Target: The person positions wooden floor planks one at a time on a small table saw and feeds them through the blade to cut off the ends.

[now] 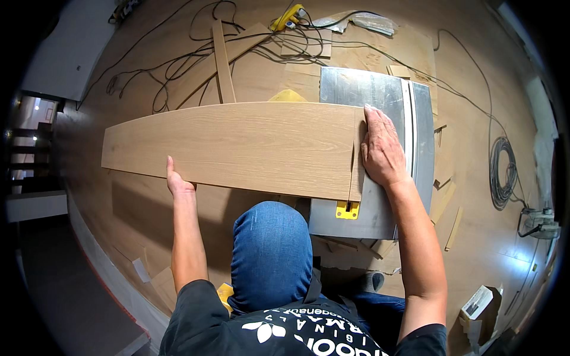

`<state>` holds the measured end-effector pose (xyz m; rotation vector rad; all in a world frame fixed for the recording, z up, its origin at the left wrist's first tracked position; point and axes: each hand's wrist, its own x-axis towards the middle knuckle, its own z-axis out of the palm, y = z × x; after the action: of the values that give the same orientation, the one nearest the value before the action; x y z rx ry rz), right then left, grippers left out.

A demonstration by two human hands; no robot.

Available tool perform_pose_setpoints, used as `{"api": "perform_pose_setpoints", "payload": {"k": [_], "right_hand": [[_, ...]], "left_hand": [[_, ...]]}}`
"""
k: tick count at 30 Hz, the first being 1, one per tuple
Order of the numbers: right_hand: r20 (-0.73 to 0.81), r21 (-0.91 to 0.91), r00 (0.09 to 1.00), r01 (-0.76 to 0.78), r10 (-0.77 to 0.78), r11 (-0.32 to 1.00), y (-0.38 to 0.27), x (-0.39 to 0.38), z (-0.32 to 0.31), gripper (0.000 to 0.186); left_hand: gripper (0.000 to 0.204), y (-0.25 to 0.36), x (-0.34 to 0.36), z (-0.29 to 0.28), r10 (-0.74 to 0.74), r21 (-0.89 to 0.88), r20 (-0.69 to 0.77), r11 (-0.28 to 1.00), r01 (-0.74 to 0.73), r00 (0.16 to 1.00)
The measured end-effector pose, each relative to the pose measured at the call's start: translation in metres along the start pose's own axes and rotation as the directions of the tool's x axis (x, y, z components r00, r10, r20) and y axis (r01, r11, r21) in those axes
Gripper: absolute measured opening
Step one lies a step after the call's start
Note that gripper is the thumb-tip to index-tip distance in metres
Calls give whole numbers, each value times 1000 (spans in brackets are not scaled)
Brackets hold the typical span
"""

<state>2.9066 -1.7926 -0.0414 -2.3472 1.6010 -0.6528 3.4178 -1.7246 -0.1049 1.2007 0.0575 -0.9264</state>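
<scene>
A long wood-look plank [237,148] lies across the grey metal top of a table saw [350,86], its left part reaching out past the saw. Near its right end a thin line with a dark slit separates a narrow strip [359,172] from the rest. My left hand [180,183] is closed on the plank's near edge, thumb on top and fingers hidden beneath. At the right end, my right hand [383,145] holds the strip's outer side, fingers pointing away from me. A yellow insert [347,210] shows in the saw top just below the plank.
Narrow boards [223,65] and tangled black cables [178,68] lie on the floor beyond, with a yellow power-strip-like object [287,18]. To the right are wood offcuts [454,228], a coiled cable [503,172], a power tool [539,223] and an open box [481,311]. My jeans-covered knee [272,255] is raised near the saw.
</scene>
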Motion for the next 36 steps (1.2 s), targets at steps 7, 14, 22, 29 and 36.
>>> {"api": "perform_pose_setpoints", "payload": {"k": [7, 14, 22, 29, 36], "right_hand": [[-12, 27, 1000, 24, -24, 999, 1, -3, 0, 65], [7, 5, 1000, 12, -12, 1000, -3, -6, -2, 67], [3, 14, 1000, 19, -19, 1000, -1, -7, -3, 64], [1, 31, 1000, 13, -13, 999, -4, -8, -4, 65], [2, 48, 1000, 9, -9, 999, -5, -9, -6, 65]], "left_hand": [[47, -1, 7, -10, 1, 18, -6, 1000, -1, 1000], [47, 0, 9, -15, 3, 21, -14, 1000, -2, 1000], [48, 1, 1, -12, -20, 15, 15, 1000, 20, 1000], [49, 2, 2, -19, -2, 4, 63, 1000, 2, 998], [48, 2, -10, -8, 10, 38, -20, 999, -9, 1000]]}}
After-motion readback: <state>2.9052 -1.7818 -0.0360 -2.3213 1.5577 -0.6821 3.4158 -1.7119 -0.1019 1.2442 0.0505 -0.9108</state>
